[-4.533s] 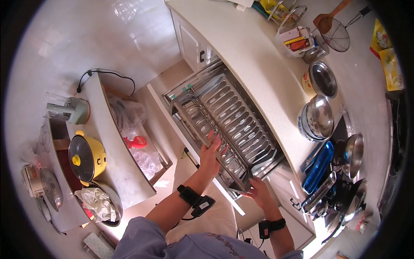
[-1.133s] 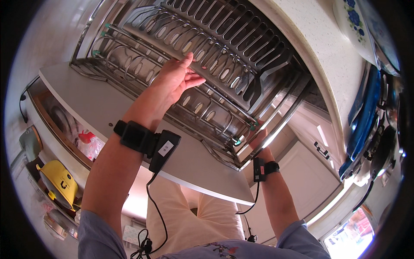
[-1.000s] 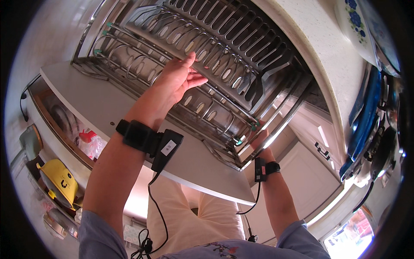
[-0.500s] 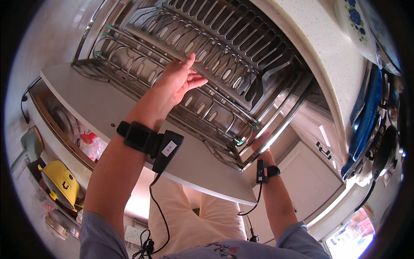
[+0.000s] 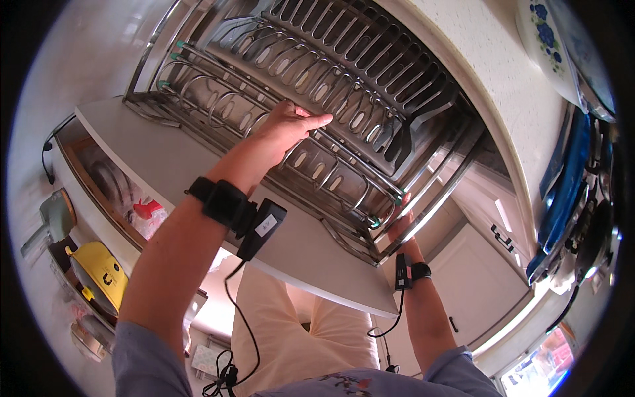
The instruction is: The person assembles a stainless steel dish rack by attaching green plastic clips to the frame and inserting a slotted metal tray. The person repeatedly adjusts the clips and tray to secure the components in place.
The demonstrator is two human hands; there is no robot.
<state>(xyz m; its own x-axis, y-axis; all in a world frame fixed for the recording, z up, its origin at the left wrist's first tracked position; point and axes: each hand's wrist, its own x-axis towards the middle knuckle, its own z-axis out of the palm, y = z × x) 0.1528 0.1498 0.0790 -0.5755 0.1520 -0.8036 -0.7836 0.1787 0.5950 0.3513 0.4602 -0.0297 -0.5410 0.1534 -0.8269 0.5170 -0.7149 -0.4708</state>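
Pull-out wire dish rack (image 5: pixel 344 99) stands drawn out of the cabinet below the pale speckled worktop (image 5: pixel 489 86); all positions referenced to the rack. Its white drawer front (image 5: pixel 218 198) runs along the near edge, between the rack and the person's body. Rack slots carry no dishes, so open room across the wire loops. On the far side the worktop rim bounds the rack closely. Left hand (image 5: pixel 288 126) lies over the rack's middle wires, fingers extended and slightly curled, palm resting on a wire rail; loosely touching, not clenched. Right hand (image 5: pixel 400 225) sits at the rack's near right corner, by the slide rail; mostly hidden behind the frame, so cannot tell whether it grips. Blue utensils (image 5: pixel 565 192) lie on the worktop beyond the rack's right end. Yellow pot (image 5: pixel 99 274) stands well apart on the left.
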